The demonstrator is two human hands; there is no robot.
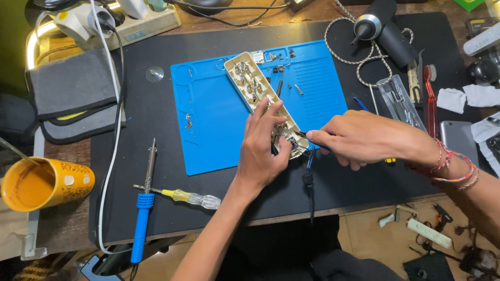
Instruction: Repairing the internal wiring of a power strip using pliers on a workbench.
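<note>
Here a black desk [156, 130] holds one blue mat [219, 135] with one open power strip [260, 96] on it, the left hand [263, 148] pressing it with spread fingers, the right hand [359, 138] pinching a thin tool [304, 136]

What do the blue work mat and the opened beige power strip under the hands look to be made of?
The blue rectangular work mat looks like matte silicone or rubber, going by its moulded compartments and ridges. The opened beige power strip housing looks like hard plastic, with shiny metal contacts inside.
</note>
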